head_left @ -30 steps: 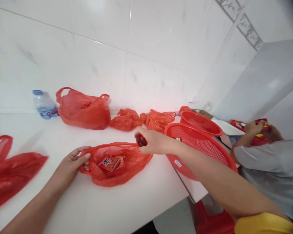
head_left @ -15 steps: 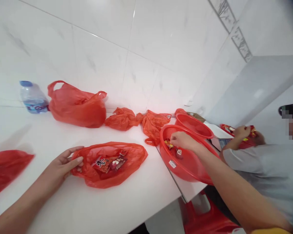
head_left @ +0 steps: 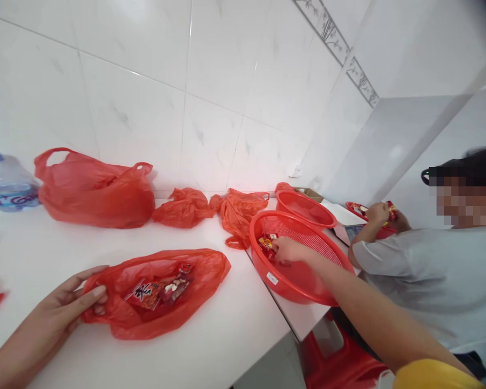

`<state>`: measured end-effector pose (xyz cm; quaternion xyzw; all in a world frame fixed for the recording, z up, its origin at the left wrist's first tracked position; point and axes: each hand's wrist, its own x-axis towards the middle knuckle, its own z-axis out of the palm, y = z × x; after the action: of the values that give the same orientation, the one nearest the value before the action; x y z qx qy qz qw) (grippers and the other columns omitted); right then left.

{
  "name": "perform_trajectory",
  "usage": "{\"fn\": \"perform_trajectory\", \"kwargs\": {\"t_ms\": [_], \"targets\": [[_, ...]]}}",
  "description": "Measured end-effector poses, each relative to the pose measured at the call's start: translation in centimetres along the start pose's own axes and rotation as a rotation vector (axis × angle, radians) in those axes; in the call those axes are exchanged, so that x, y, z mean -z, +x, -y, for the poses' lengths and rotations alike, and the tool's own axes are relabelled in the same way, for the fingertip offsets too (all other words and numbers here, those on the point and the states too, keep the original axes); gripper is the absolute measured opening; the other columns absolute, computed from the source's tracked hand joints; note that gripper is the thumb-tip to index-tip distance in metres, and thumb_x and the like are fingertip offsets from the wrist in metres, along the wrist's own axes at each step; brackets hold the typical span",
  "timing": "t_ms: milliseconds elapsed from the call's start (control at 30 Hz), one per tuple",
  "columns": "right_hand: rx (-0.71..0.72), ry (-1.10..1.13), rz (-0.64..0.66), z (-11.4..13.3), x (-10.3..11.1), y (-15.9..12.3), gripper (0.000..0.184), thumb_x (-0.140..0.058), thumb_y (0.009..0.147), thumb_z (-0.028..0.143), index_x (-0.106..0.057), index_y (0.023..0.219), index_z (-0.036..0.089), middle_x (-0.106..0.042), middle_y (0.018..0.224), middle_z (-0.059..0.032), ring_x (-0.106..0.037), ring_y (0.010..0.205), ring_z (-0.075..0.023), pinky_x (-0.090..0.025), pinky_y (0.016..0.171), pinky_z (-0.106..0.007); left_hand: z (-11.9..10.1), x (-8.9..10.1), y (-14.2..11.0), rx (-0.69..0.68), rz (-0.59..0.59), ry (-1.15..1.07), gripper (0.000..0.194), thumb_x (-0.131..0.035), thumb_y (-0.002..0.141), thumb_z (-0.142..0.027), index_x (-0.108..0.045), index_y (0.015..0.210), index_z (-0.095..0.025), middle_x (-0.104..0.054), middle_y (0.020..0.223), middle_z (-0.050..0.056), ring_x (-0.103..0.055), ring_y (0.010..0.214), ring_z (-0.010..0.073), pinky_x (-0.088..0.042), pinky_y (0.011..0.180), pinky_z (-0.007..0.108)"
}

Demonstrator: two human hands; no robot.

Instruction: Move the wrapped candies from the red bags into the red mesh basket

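My left hand (head_left: 79,302) grips the near-left edge of a thin red plastic bag (head_left: 202,275), thumb over the rim. The bag lies on the white table with its mouth spread. Inside it rest a red-orange snack packet (head_left: 143,293) with black lettering and a darker wrapped packet (head_left: 176,287). My right hand (head_left: 291,251) reaches down into a red plastic basket (head_left: 303,289), its fingers closed against a small red-and-yellow snack packet (head_left: 266,246) by the left wall. The fingertips are partly hidden.
Along the tiled wall stand a water bottle (head_left: 10,186), a full red bag (head_left: 99,194) and knotted red bags (head_left: 184,208). A second basket (head_left: 308,208) sits behind. At right, a co-worker in a grey shirt (head_left: 425,275) handles packets. A red stool (head_left: 340,356) is below.
The view has swung right, so the table things appear further left. My right hand has shifted lower in the basket onto the packets. My left hand keeps its hold on the bag.
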<state>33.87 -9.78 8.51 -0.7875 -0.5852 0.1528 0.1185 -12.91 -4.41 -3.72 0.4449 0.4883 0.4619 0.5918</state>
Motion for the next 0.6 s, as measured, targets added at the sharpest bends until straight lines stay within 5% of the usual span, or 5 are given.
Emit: {"fn": "perform_trajectory", "kwargs": {"t_ms": [233,333,467,600], "targets": [[0.298,0.237,-0.305,5.8,1.7,-2.8,0.026,-0.059,0.07,0.024,-0.034,0.065,0.021,-0.042,0.062,0.0054,-0.039,0.055,-0.009,-0.029,0.05,-0.022,-1.1,-1.1,-1.4,-0.04,0.067,-0.028,0.062,-0.08,0.062,-0.04,-0.052,0.117,-0.027,-0.064,0.066,-0.004,-0.059,0.063,0.0153,-0.051,0.06,0.024],[0.468,0.478,-0.187,9.8,-0.5,-4.8,0.029,-0.061,0.071,0.029,-0.034,0.066,0.021,-0.042,0.064,0.0053,-0.038,0.055,-0.0085,-0.029,0.05,-0.021,-1.5,-1.4,-1.8,-0.073,0.075,-0.054,0.063,-0.079,0.062,-0.039,-0.051,0.115,-0.022,-0.061,0.064,-0.004,-0.057,0.058,0.0135,-0.05,0.059,0.024],[0.503,0.514,0.047,14.1,-5.5,-5.3,0.024,-0.062,0.07,0.027,-0.039,0.066,0.02,-0.041,0.061,0.0068,-0.038,0.056,-0.0082,-0.03,0.05,-0.02,-1.5,-1.4,-2.0,-0.091,0.064,-0.047,0.062,-0.078,0.063,-0.038,-0.051,0.116,-0.02,-0.061,0.065,-0.003,-0.058,0.058,0.0141,-0.049,0.058,0.026],[0.487,0.424,0.095,14.4,-10.1,-4.1,0.018,-0.061,0.072,0.029,-0.051,0.087,0.023,-0.058,0.087,0.0031,-0.054,0.072,-0.0126,-0.043,0.063,-0.025,-1.5,-1.3,-2.2,-0.11,0.058,-0.057,0.062,-0.078,0.063,-0.038,-0.052,0.116,-0.019,-0.061,0.065,-0.003,-0.057,0.058,0.0138,-0.048,0.059,0.025]]}}
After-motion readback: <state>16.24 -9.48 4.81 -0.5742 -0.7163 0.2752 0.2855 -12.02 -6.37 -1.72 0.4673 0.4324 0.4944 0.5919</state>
